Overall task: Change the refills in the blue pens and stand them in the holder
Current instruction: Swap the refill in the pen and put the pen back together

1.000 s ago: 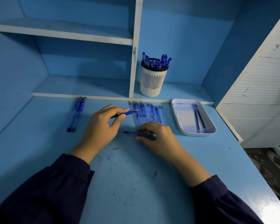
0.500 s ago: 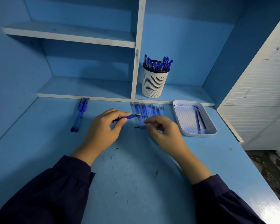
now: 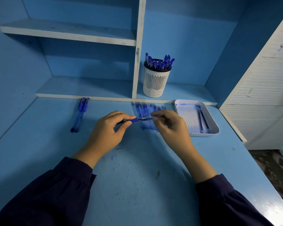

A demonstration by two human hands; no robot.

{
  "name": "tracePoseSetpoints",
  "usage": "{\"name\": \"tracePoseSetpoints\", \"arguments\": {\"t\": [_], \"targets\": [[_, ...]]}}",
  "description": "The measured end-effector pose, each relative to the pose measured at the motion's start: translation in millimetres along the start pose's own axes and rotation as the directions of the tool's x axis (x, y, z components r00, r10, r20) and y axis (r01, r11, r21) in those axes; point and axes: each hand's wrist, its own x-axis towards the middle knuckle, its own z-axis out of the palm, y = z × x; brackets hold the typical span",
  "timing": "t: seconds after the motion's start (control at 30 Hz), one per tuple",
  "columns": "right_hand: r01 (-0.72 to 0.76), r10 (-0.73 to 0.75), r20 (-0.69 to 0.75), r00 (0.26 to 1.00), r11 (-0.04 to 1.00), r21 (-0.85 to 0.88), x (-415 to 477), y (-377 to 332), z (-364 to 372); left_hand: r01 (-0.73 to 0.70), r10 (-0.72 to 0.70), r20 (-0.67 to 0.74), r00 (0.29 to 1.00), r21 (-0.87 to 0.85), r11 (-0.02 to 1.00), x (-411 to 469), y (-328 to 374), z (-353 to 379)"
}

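Holding the slim blue plastic pen [image 3: 134,120] level just above the blue desk top [image 3: 137,185], your left hand [image 3: 108,131] gripped its barrel, fingers curled round it and thumb under the grip sleeve. Your right hand [image 3: 168,123] pinched the thin clear refill [image 3: 145,118] between thumb and forefinger, its end meeting the pen's front.

A second before, that hand was low on the desk, picking the refill up; it had since risen and closed the gap. Read: insertion starting. Could not tell whether the refill had entered the barrel.

Behind lay the row of loose refills [image 3: 144,110]. The white slotted holder [image 3: 156,84] stood on the shelf, already crowded with pens. Two capped blue pens [image 3: 79,115] waited at left. The white plastic tray [image 3: 216,128] held a few dark refills, likely spent.
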Motion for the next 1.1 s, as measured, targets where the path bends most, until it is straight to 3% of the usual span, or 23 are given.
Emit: {"name": "tracePoseSetpoints", "arguments": {"t": [0.23,0.47,0.63,0.7,0.87,1.1], "targets": [[0.006,-0.005,0.094,0.996,1.000,-0.014,-6.3,2.3,3.8,-0.027,0.027,0.007,1.000,-0.019,0.999,-2.4,-3.7,3.3],[0.006,0.002,0.097,0.995,0.997,-0.076,-11.3,7.5,2.0,-0.030,0.032,0.056,0.998,-0.044,0.999,-2.8,-3.6,5.6],[-0.002,-0.004,0.066,0.998,0.995,0.096,-9.5,-3.2,6.6,0.021,-0.021,0.002,1.000,-0.077,0.997,1.0,1.9,6.1],[0.030,-0.036,0.045,0.998,0.990,0.140,-8.6,-8.3,8.2,0.022,-0.025,-0.030,0.999,-0.092,0.995,3.0,5.8,8.4],[0.129,-0.126,-0.054,0.991,0.990,0.049,-13.2,-9.7,13.0,0.006,-0.008,-0.044,0.999,-0.061,0.998,4.8,3.8,8.4],[0.304,-0.316,-0.296,0.901,0.949,-0.089,-0.2,-24.7,-10.2,0.216,-0.206,-0.119,0.971,0.087,0.972,7.6,-14.1,9.8]]}}
